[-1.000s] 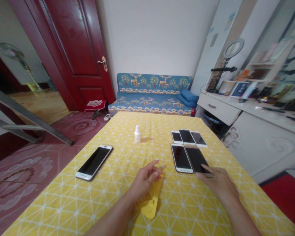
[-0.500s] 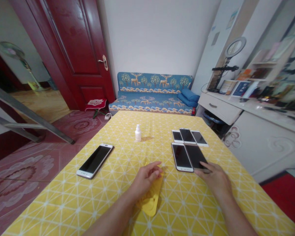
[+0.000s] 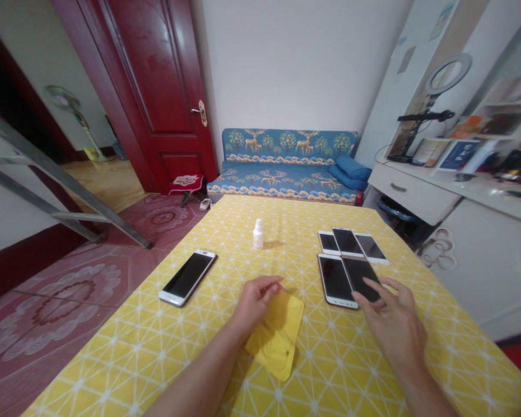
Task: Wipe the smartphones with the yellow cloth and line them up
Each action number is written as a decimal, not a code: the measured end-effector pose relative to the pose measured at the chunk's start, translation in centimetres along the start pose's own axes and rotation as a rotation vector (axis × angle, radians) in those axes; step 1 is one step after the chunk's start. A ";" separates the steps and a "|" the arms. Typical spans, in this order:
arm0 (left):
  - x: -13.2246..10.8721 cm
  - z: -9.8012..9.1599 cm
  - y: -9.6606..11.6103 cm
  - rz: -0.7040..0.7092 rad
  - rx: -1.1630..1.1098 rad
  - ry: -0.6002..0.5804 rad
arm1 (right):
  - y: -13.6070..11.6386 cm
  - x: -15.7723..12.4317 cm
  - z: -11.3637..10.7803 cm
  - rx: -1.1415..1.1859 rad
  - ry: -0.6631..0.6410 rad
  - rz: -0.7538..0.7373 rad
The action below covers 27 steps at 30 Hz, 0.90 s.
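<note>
My left hand (image 3: 257,299) is closed in a pinch at the upper edge of a yellow cloth (image 3: 283,330), which hangs spread toward me over the table. My right hand (image 3: 395,321) is over the lower end of a dark phone (image 3: 359,273), thumb and fingers apart; whether the fingertips touch it is unclear. Against that phone's left side lies a white-framed phone (image 3: 335,279). Behind these two, a small white phone (image 3: 329,242), a middle phone (image 3: 347,240) and a right-hand white phone (image 3: 373,248) form a row. Another white phone (image 3: 188,278) lies alone at the left.
A small white spray bottle (image 3: 258,235) stands upright mid-table on the yellow patterned tablecloth (image 3: 125,359). Beyond the table is a blue sofa (image 3: 282,174). A white cabinet (image 3: 481,255) flanks the right side; a metal ladder (image 3: 91,191) leans at left.
My right hand has drawn back and up a little from the dark phone. My left hand has lifted the yellow cloth slightly, and more of it shows. The whole view has shifted sideways.
</note>
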<state>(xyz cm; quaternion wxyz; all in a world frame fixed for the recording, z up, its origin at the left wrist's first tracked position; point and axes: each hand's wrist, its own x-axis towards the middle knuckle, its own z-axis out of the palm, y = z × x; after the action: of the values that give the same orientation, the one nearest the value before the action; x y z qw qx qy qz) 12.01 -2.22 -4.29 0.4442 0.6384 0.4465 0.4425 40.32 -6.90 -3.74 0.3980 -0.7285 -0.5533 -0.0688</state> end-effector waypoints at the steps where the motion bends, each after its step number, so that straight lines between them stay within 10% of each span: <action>1: 0.3 -1.2 0.0 0.050 0.142 0.112 | -1.3 -0.5 0.1 0.100 -0.039 -0.083; 7: 1.0 -8.9 -0.1 -0.175 1.101 0.686 | -9.2 -4.7 0.9 0.390 -0.668 -0.553; 12: 0.7 -12.6 -0.3 -0.614 1.101 0.599 | -11.7 -7.1 1.5 0.395 -0.989 -0.634; 22: 0.5 -12.2 1.2 -0.464 1.325 0.649 | -11.9 -7.1 2.4 0.257 -0.764 -0.483; 27: 0.5 -12.1 2.1 -0.441 1.211 0.469 | -12.3 -6.6 2.6 0.328 -0.686 -0.519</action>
<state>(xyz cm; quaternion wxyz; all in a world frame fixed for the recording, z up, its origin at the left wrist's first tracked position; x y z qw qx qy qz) 0.88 -0.10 0.39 -0.0199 0.5558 0.8191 0.1405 26.33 -9.30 -2.80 0.2715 -0.4739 -0.8207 0.1677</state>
